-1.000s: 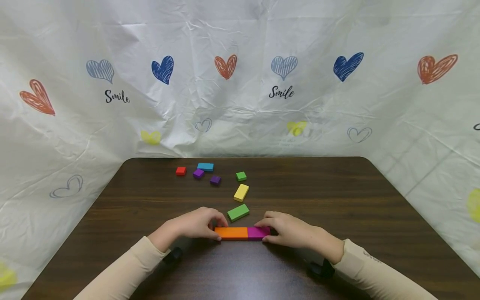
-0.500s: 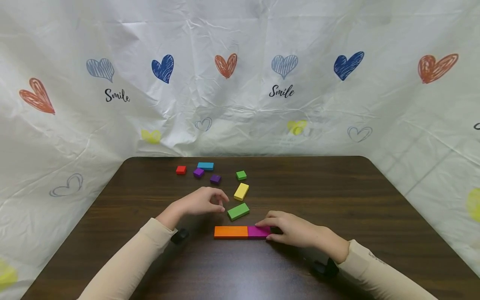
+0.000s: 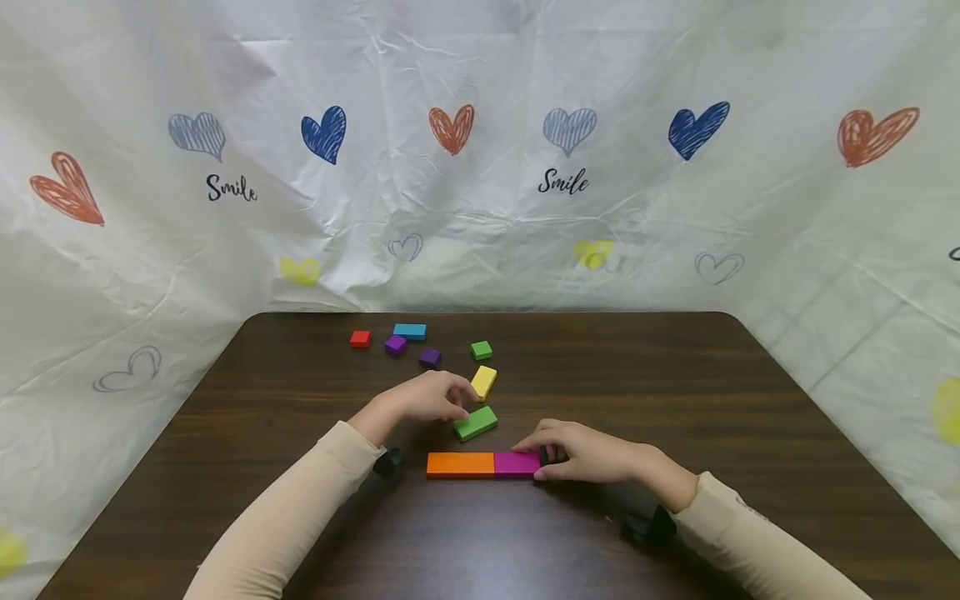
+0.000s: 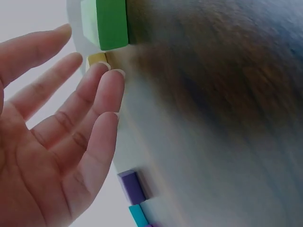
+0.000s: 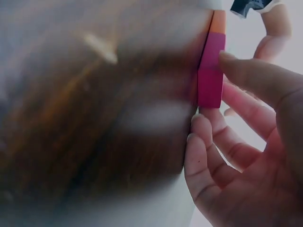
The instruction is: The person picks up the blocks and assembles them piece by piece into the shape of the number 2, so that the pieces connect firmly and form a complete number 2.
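- Left hand (image 3: 429, 397) is off the orange block (image 3: 461, 466) and now over the green oblong block (image 3: 477, 425); fingers loosely bent, nothing gripped.
- Yellow block (image 3: 486, 381) sits just beyond those fingertips.
- Right hand (image 3: 588, 452) keeps thumb and fingers on the magenta block (image 3: 513, 466), pinching its near end.
- Orange butts magenta's far end from that pinch.
- Meaning, my read: pair is steadied one-handed, left is freed for green.

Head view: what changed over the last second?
The left hand let go of the orange block and moved forward and rightward, now by the long green block. Unchanged: the right hand grips the magenta block, end to end with the orange one; the yellow block hasn't moved.
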Demonstrator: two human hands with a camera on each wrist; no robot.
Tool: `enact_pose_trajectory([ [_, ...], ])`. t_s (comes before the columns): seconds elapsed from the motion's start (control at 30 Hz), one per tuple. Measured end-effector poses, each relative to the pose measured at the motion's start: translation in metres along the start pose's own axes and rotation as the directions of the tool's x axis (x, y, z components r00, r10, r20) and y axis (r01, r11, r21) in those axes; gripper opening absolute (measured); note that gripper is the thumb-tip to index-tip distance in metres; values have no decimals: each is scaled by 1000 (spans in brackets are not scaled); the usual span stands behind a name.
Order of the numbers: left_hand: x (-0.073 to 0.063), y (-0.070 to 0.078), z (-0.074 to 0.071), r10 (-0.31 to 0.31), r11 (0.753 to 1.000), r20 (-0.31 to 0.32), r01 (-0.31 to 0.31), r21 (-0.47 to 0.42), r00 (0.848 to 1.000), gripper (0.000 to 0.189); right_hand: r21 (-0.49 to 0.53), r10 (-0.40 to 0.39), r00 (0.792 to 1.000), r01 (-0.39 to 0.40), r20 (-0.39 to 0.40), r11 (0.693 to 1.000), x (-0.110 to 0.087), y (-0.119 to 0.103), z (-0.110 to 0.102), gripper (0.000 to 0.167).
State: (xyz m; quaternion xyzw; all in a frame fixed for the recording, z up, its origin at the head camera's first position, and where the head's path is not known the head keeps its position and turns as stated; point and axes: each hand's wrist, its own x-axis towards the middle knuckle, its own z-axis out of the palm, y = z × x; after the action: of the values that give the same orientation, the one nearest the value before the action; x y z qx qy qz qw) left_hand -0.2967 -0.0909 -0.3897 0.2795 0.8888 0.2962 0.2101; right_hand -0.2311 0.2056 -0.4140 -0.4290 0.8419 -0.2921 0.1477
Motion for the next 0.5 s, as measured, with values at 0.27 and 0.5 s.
enact_pose_trajectory([
  [0.27, 8, 3, 4, -24, 999, 26, 24, 28, 999, 33, 126, -48, 997, 41, 54, 991, 3, 14, -4, 40],
  [0.5, 15, 4, 6, -8, 996, 49, 4, 84, 999, 39, 120, -104, 993, 98, 46, 988, 8, 63, 11, 42],
])
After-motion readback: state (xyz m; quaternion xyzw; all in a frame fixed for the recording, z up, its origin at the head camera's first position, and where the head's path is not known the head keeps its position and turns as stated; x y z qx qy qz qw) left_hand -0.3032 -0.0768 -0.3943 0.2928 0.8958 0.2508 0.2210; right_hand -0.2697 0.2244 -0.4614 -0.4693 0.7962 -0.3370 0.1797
